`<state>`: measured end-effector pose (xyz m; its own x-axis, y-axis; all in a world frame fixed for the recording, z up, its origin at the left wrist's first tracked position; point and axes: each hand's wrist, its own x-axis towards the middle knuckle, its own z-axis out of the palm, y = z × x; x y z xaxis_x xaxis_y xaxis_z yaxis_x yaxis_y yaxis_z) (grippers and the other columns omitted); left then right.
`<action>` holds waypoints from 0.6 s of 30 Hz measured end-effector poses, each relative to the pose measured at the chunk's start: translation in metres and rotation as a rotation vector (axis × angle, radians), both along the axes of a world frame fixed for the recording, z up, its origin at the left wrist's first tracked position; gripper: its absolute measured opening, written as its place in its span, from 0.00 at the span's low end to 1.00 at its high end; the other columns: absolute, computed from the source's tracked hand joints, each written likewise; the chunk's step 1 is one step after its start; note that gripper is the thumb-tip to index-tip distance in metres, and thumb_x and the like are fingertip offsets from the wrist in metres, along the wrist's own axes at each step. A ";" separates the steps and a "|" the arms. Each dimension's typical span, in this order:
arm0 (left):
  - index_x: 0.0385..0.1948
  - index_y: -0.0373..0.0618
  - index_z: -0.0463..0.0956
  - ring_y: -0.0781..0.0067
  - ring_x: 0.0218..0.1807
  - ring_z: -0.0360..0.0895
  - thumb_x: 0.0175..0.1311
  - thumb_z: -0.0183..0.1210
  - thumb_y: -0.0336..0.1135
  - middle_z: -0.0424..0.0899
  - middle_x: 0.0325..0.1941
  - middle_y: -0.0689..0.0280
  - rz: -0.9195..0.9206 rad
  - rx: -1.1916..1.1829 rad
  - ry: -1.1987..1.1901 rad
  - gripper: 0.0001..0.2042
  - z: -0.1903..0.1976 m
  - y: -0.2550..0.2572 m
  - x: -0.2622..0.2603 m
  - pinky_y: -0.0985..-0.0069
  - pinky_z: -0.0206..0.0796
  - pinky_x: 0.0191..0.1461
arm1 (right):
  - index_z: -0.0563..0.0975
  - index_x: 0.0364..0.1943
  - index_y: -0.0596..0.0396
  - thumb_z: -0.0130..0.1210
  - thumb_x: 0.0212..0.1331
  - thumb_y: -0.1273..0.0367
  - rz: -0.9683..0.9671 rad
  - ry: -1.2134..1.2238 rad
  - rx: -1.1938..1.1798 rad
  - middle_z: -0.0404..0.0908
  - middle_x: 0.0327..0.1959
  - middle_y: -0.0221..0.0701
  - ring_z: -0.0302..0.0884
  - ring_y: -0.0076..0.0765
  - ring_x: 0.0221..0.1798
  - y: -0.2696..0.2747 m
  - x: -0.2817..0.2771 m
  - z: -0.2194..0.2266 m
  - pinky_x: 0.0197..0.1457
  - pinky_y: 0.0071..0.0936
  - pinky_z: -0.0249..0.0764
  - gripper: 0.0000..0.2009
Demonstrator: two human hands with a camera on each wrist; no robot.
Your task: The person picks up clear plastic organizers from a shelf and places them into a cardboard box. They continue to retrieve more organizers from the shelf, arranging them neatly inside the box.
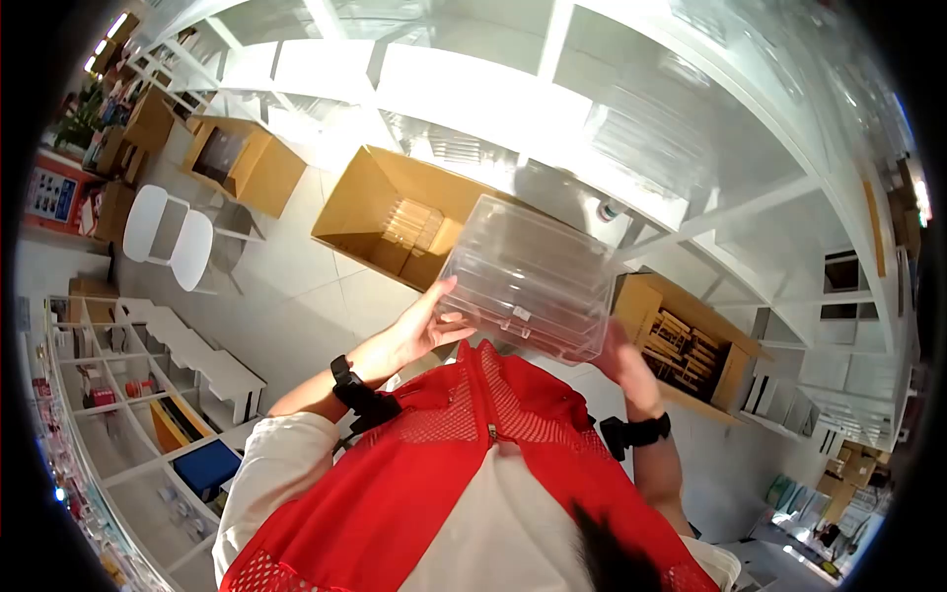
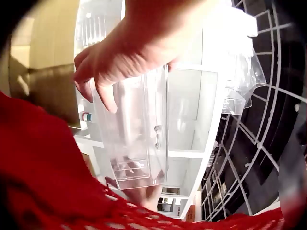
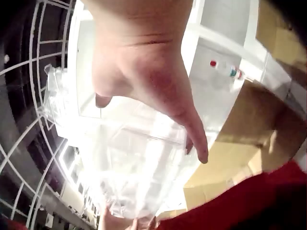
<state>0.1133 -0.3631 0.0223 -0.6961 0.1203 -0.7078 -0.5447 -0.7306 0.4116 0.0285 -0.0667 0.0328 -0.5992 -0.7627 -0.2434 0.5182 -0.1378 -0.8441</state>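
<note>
Head: clear box (image 1: 538, 271) held — tiled floor (image 1: 304, 268), white shelving (image 1: 473, 87).

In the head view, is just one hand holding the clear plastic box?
No, the left hand and the right hand both hold the clear plastic box, one at each end.

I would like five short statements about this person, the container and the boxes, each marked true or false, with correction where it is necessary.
1. The left hand and the right hand hold a clear plastic container. True.
2. Both hands wear gloves. False: they are bare.
3. A cardboard box beyond the right hand has brown pieces inside. True.
4. The container stands on the floor. False: it is held between the hands.
5. A red vest is worn over a light top. True.
</note>
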 end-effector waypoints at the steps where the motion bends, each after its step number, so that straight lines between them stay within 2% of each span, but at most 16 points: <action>1: 0.57 0.51 0.47 0.50 0.50 0.65 0.50 0.57 0.51 0.57 0.53 0.45 -0.022 0.005 0.015 0.36 -0.011 -0.018 0.009 0.59 0.64 0.54 | 0.52 0.60 0.55 0.32 0.61 0.48 0.065 0.054 -0.062 0.58 0.60 0.38 0.60 0.41 0.58 -0.021 0.005 0.000 0.52 0.36 0.64 0.30; 2: 0.58 0.51 0.45 0.49 0.52 0.64 0.50 0.57 0.52 0.56 0.54 0.44 -0.008 -0.040 -0.048 0.38 -0.017 -0.035 0.017 0.59 0.63 0.54 | 0.51 0.61 0.54 0.34 0.60 0.48 0.152 -0.137 -0.034 0.58 0.59 0.37 0.61 0.41 0.58 -0.030 0.002 -0.045 0.50 0.38 0.66 0.31; 4: 0.60 0.51 0.40 0.46 0.54 0.62 0.49 0.57 0.54 0.52 0.57 0.41 0.017 -0.130 -0.172 0.41 -0.021 -0.070 0.029 0.58 0.62 0.55 | 0.51 0.61 0.53 0.38 0.58 0.49 0.181 -0.018 -0.263 0.55 0.61 0.37 0.56 0.43 0.61 -0.067 0.017 -0.059 0.53 0.43 0.65 0.32; 5: 0.60 0.51 0.42 0.47 0.56 0.59 0.49 0.56 0.56 0.51 0.59 0.45 -0.018 -0.089 -0.188 0.41 -0.025 -0.093 0.035 0.59 0.60 0.56 | 0.51 0.61 0.52 0.41 0.57 0.50 0.193 0.041 -0.379 0.54 0.62 0.37 0.54 0.45 0.62 -0.088 0.025 -0.064 0.54 0.46 0.64 0.32; 6: 0.61 0.51 0.43 0.48 0.58 0.56 0.49 0.55 0.58 0.51 0.61 0.49 -0.057 -0.048 -0.211 0.40 -0.030 -0.115 0.041 0.59 0.59 0.57 | 0.53 0.61 0.47 0.40 0.56 0.49 0.136 -0.265 0.002 0.58 0.59 0.38 0.59 0.48 0.59 -0.110 0.026 -0.070 0.48 0.51 0.67 0.30; 7: 0.61 0.51 0.45 0.49 0.60 0.54 0.49 0.53 0.59 0.50 0.63 0.53 -0.099 -0.002 -0.234 0.40 -0.037 -0.138 0.048 0.60 0.57 0.58 | 0.53 0.61 0.48 0.40 0.57 0.50 0.156 -0.368 0.072 0.58 0.59 0.38 0.61 0.47 0.57 -0.133 0.029 -0.081 0.48 0.49 0.67 0.30; 8: 0.62 0.52 0.43 0.45 0.63 0.48 0.51 0.50 0.62 0.46 0.65 0.52 -0.078 0.013 -0.302 0.40 -0.051 -0.159 0.054 0.55 0.54 0.59 | 0.53 0.60 0.48 0.40 0.57 0.51 0.176 -0.469 0.144 0.58 0.60 0.38 0.62 0.46 0.56 -0.155 0.029 -0.094 0.48 0.48 0.67 0.29; 9: 0.62 0.52 0.39 0.46 0.62 0.49 0.52 0.48 0.62 0.45 0.64 0.50 -0.127 0.052 -0.226 0.40 -0.065 -0.181 0.060 0.54 0.53 0.59 | 0.53 0.60 0.49 0.40 0.57 0.51 0.198 -0.570 0.218 0.58 0.60 0.37 0.64 0.45 0.55 -0.175 0.029 -0.101 0.48 0.46 0.67 0.29; 11: 0.62 0.51 0.33 0.46 0.62 0.52 0.55 0.46 0.61 0.44 0.63 0.46 -0.222 0.127 -0.074 0.41 -0.087 -0.226 0.070 0.51 0.51 0.59 | 0.54 0.60 0.47 0.45 0.51 0.48 0.122 -0.670 0.291 0.58 0.59 0.36 0.62 0.46 0.56 -0.221 0.029 -0.106 0.52 0.49 0.62 0.33; 12: 0.62 0.52 0.35 0.48 0.62 0.53 0.57 0.42 0.61 0.43 0.65 0.51 -0.176 0.077 -0.142 0.38 -0.093 -0.242 0.072 0.50 0.51 0.59 | 0.55 0.60 0.47 0.46 0.50 0.46 0.080 -0.756 0.330 0.60 0.58 0.36 0.61 0.46 0.56 -0.240 0.029 -0.117 0.53 0.49 0.61 0.34; 13: 0.62 0.54 0.35 0.49 0.62 0.53 0.56 0.43 0.61 0.41 0.66 0.54 -0.026 -0.053 -0.285 0.38 -0.100 -0.252 0.071 0.49 0.51 0.58 | 0.55 0.59 0.46 0.47 0.48 0.45 0.034 -0.847 0.370 0.61 0.57 0.35 0.61 0.46 0.56 -0.255 0.031 -0.129 0.54 0.50 0.59 0.35; 14: 0.63 0.53 0.35 0.50 0.62 0.54 0.57 0.43 0.60 0.40 0.67 0.55 -0.018 -0.091 -0.255 0.38 -0.103 -0.270 0.070 0.49 0.51 0.58 | 0.57 0.58 0.45 0.49 0.44 0.44 -0.011 -0.922 0.330 0.62 0.55 0.34 0.59 0.48 0.56 -0.272 0.030 -0.142 0.58 0.52 0.53 0.37; 17: 0.63 0.48 0.35 0.56 0.63 0.54 0.58 0.44 0.57 0.40 0.67 0.56 0.018 -0.152 -0.187 0.38 -0.125 -0.331 0.058 0.56 0.49 0.61 | 0.56 0.59 0.48 0.46 0.45 0.43 -0.145 -1.083 0.357 0.61 0.54 0.41 0.60 0.50 0.52 -0.328 0.012 -0.178 0.57 0.53 0.53 0.38; 18: 0.63 0.48 0.37 0.56 0.63 0.54 0.60 0.42 0.55 0.43 0.66 0.54 0.013 -0.230 -0.188 0.35 -0.133 -0.348 0.051 0.57 0.50 0.61 | 0.57 0.58 0.49 0.46 0.46 0.43 -0.134 -0.955 0.434 0.63 0.53 0.40 0.60 0.51 0.53 -0.348 0.004 -0.183 0.58 0.53 0.52 0.37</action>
